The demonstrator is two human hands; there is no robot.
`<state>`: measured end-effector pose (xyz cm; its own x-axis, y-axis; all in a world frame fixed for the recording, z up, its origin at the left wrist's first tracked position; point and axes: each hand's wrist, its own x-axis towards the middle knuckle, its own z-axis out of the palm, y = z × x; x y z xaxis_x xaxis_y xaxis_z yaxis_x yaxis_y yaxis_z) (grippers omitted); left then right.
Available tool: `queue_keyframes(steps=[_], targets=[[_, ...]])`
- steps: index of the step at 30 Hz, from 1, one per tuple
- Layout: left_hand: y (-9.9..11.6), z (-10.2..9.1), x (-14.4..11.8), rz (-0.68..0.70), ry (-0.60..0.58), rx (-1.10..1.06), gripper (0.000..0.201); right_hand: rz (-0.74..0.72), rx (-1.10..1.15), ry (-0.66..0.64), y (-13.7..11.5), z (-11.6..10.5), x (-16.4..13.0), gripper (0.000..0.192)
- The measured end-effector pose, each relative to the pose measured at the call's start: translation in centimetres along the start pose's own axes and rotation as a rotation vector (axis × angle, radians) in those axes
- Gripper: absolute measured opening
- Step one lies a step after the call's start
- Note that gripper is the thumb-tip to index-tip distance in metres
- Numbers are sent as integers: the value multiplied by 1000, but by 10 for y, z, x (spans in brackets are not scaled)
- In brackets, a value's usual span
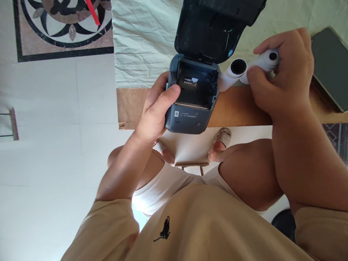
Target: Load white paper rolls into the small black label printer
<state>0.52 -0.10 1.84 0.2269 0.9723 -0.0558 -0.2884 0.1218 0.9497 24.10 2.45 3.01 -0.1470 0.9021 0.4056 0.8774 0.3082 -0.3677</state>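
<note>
My left hand is wrapped round the left side of a dark blue-grey portable label printer, thumb on its front edge. The printer's black lid stands swung open at the back, and its paper bay shows bare with a small printed sticker inside. In my right hand a small white paper roll is pinched between thumb and fingers, its dark core facing up. Another white paper roll stands between the printer and that hand, close beside the held roll.
A pale green cloth covers most of the wooden table, whose bare front edge faces me. At the right lies a dark flat tablet-like device. Patterned floor tiling and a red strip show at upper left.
</note>
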Motion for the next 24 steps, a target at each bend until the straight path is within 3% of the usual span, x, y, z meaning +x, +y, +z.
queue_keyframes(steps=[24], targets=[[-1, -1, 1, 12, -8, 15, 19, 0, -4, -16, 1, 0, 0, 29]])
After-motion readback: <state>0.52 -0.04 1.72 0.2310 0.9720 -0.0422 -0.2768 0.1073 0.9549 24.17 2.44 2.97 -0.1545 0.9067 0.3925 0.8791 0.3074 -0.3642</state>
